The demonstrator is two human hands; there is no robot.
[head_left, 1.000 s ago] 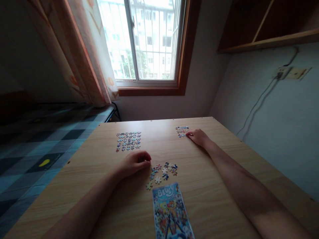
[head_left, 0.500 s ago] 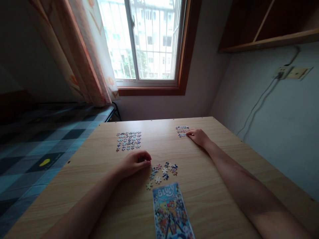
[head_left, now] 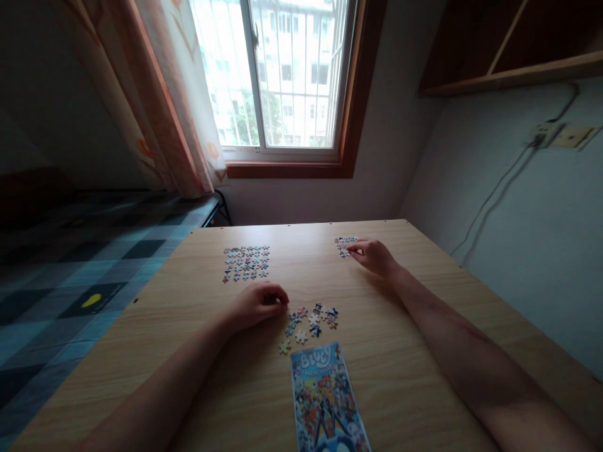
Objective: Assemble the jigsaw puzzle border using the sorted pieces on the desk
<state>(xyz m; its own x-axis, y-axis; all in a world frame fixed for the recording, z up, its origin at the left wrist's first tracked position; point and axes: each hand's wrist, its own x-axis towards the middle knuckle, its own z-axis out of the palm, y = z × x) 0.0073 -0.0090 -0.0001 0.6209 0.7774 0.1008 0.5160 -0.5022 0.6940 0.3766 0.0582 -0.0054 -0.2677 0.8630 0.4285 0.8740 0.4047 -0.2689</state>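
Your left hand (head_left: 262, 302): mid-frame, half-curled | your right hand (head_left: 375, 256): outstretched, centre-right, fingers (head_left: 362, 243) near-pinched by multicoloured knobbed jigsaw pieces (head_left: 345, 240) | both holds unclear

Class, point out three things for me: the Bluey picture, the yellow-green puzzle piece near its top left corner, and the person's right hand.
Bluey picture (head_left: 328, 398): head view, middle of its printed face.
Yellow-green puzzle piece (head_left: 284, 347): head view, its centre.
Right hand (head_left: 375, 255): head view, back of the hand.
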